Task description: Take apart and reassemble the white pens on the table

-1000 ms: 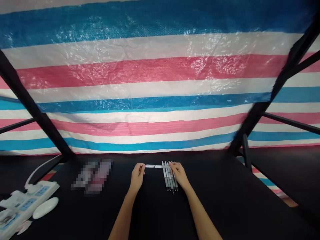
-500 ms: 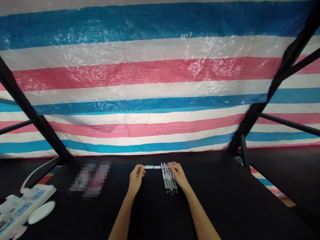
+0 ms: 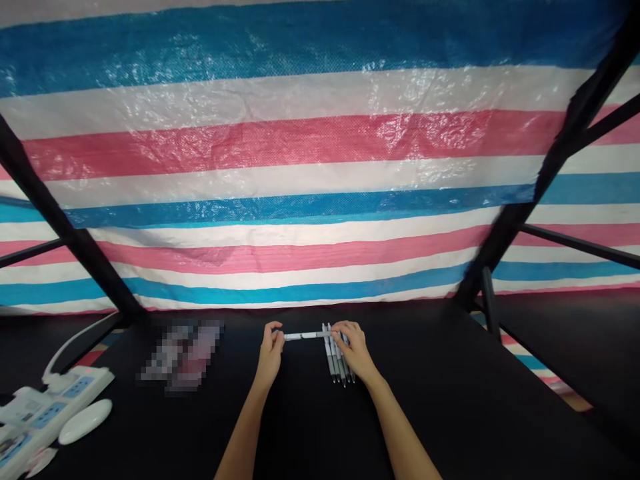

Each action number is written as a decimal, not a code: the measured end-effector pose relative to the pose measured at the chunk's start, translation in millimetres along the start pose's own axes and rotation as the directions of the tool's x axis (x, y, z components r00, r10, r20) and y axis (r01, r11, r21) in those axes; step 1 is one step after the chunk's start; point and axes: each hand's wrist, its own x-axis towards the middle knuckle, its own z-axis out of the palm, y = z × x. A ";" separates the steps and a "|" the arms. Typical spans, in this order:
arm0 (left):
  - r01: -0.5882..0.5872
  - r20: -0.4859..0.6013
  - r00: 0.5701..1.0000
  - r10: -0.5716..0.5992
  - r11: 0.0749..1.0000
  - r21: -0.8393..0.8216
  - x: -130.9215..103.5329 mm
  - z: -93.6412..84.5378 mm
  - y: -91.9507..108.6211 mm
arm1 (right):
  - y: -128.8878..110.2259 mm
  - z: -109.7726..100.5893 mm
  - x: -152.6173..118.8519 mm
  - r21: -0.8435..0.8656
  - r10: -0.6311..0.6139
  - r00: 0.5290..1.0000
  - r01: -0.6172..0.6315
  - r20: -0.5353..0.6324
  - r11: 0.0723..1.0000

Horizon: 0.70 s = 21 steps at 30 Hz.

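A white and grey pen (image 3: 303, 336) is held level, sideways, above the black table. Its right end is pinched between the fingertips of my right hand (image 3: 354, 350). At its left end, the fingers of my left hand (image 3: 270, 350) close on the tip, with the index finger curled a little above it. Under and beside my right hand lies a row of several similar pens (image 3: 336, 363), side by side on the table, their grey ends pointing toward me. My right hand partly hides the row's far right side.
On the left lies a blurred-out, pinkish and grey item (image 3: 183, 357). Nearer me stand a white power strip (image 3: 65, 400) with a cable and a white oval object (image 3: 85, 422). Black frame bars (image 3: 495, 267) rise at both sides, before a striped plastic sheet (image 3: 300, 257).
The held pen has turned slightly about its length and shifted a little left. My left hand's index finger has lifted a bit; the row of pens stays put.
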 end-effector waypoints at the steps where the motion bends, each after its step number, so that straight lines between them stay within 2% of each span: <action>1: -0.007 0.004 1.000 0.007 1.000 0.019 -0.4 -0.5 -0.2 | 0.0 0.8 0.0 -0.003 0.002 1.000 -0.002 -0.001 1.000; 7: -0.023 0.053 0.998 0.018 0.995 0.095 -4.1 0.0 4.9 | -0.5 1.4 1.6 0.023 0.050 0.999 -0.051 0.018 0.998; 12: -0.028 0.056 0.998 0.024 0.998 0.063 -5.0 1.5 7.9 | -3.2 0.0 2.9 0.067 0.096 0.994 -0.100 0.053 0.993; 14: -0.012 0.017 1.000 0.012 1.000 -0.003 -4.7 3.8 7.6 | -5.3 -0.5 2.6 0.078 0.105 0.992 -0.110 0.064 0.991; 18: 0.042 -0.139 0.987 -0.075 0.973 -0.228 -3.3 10.4 7.1 | -14.6 0.1 0.8 0.076 0.067 0.992 -0.076 0.111 0.994; 21: 0.048 -0.152 0.982 -0.111 0.928 -0.370 -2.2 12.6 8.3 | -26.1 3.1 -1.2 0.070 -0.008 0.985 -0.004 0.175 0.998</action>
